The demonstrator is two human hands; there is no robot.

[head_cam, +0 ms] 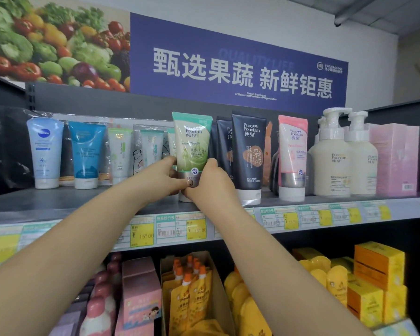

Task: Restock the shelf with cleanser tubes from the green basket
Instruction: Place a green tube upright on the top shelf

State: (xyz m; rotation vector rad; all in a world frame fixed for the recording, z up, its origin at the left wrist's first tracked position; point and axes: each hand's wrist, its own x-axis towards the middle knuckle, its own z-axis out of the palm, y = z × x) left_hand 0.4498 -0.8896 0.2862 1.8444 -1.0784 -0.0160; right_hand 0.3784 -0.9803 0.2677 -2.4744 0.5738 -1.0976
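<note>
Head view, both hands, left (166, 177), right (207, 181), grasping green cleanser tube (192, 144), upright on shelf (83, 202)

- The green cleanser tube (192, 144) has its cap end mostly hidden behind both hands.
- Price labels (289, 219) right of that tube are too blurred to read.
- Tubes directly behind it are largely covered.

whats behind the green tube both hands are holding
Behind the green tube, another green-topped tube peeks out at its left. Anything directly behind is covered by it and both hands.
</note>
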